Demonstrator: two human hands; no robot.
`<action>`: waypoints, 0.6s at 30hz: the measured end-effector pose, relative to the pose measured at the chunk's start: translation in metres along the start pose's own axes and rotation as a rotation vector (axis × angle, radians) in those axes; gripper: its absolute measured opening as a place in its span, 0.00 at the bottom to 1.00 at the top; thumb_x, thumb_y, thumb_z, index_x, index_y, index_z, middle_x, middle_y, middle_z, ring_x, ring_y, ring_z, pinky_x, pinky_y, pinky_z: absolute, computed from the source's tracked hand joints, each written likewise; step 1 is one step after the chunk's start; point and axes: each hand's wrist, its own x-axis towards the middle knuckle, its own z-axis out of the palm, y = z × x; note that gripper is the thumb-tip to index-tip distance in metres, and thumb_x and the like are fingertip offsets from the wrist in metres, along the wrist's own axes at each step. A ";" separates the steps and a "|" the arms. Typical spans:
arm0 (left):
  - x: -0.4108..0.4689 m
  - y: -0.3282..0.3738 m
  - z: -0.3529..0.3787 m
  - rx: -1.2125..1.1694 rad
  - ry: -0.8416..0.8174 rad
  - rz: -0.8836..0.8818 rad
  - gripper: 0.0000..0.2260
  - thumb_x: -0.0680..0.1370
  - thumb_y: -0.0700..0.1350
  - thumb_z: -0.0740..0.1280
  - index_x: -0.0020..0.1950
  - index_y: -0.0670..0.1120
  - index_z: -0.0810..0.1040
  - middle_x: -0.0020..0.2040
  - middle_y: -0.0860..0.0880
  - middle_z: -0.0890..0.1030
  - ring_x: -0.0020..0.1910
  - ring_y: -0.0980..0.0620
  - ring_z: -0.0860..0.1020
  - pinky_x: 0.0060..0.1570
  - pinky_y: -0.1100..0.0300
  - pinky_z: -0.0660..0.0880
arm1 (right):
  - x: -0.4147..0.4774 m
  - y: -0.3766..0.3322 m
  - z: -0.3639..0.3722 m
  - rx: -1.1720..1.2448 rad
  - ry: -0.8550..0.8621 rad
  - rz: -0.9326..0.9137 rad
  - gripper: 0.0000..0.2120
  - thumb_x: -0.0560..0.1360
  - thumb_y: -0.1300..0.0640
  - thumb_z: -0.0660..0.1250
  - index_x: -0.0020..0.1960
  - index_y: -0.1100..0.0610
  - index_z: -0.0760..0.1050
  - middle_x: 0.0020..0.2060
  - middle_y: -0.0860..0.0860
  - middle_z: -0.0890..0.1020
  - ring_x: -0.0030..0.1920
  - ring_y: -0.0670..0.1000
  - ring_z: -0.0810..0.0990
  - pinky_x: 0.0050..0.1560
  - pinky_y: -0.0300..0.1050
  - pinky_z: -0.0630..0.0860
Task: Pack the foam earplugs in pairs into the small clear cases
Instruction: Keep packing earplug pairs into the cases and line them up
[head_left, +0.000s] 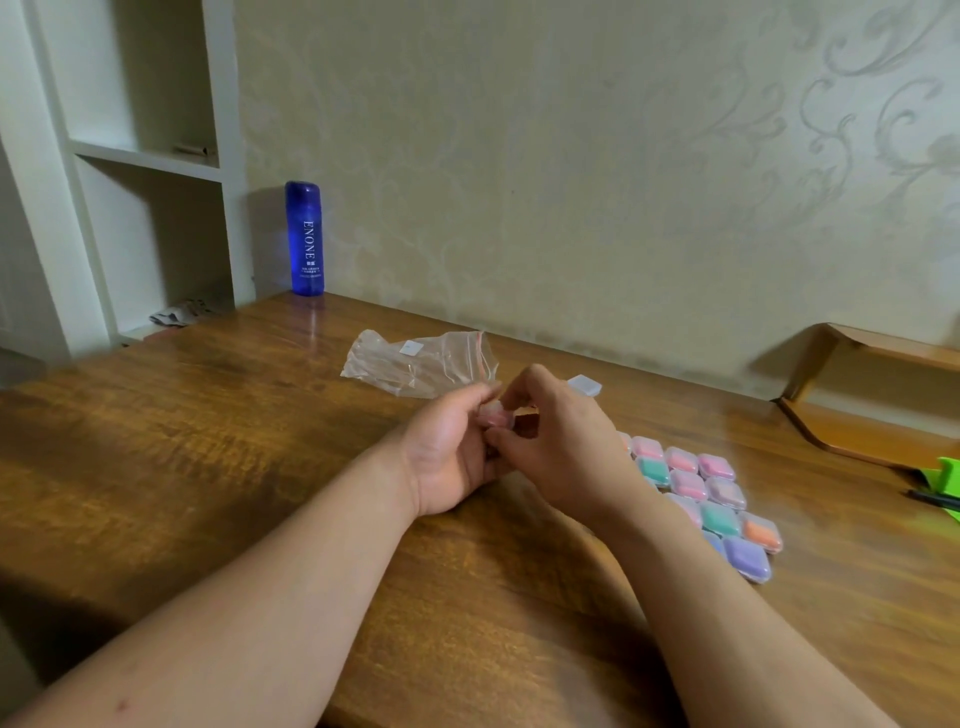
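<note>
Left hand (451, 457) and right hand (558, 447) together pinch a small clear case (497, 415) at centre; filled cases (711, 501) cluster at four o'clock. Empty plastic bag (421, 364) lies at twelve.

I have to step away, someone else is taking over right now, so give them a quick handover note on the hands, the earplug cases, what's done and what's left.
Left hand: cupped, holding a small clear case with something pink inside.
Right hand: fingertips pinched on that same case; whether its lid is open or shut is hidden.
Done: a cluster of filled cases, pink, teal, purple and orange, lies on the table to the right of the hands.
Behind the hands: a clear zip bag that looks almost empty, and one more clear case that looks empty.
Left: finish the case in hand, add it to the cluster, then deal with the spare case. No loose earplugs are visible.
</note>
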 end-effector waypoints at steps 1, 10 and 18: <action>-0.001 -0.001 0.001 0.029 -0.007 0.023 0.15 0.90 0.48 0.58 0.66 0.42 0.80 0.40 0.47 0.82 0.39 0.51 0.83 0.45 0.53 0.81 | 0.000 0.003 0.000 0.016 0.008 0.027 0.14 0.76 0.51 0.76 0.55 0.48 0.73 0.48 0.40 0.81 0.50 0.48 0.84 0.51 0.57 0.81; 0.003 -0.002 -0.001 0.126 0.051 0.075 0.06 0.88 0.40 0.60 0.57 0.41 0.77 0.47 0.40 0.83 0.44 0.46 0.87 0.45 0.50 0.83 | -0.002 0.014 -0.011 0.116 -0.064 0.087 0.45 0.69 0.38 0.77 0.81 0.40 0.61 0.72 0.43 0.75 0.71 0.45 0.75 0.69 0.57 0.78; 0.003 -0.007 0.001 0.236 0.055 0.134 0.11 0.89 0.41 0.61 0.63 0.43 0.83 0.39 0.48 0.81 0.42 0.50 0.82 0.43 0.49 0.85 | -0.001 0.005 -0.009 0.019 -0.036 0.020 0.19 0.77 0.52 0.74 0.67 0.46 0.78 0.58 0.40 0.82 0.61 0.45 0.79 0.62 0.53 0.79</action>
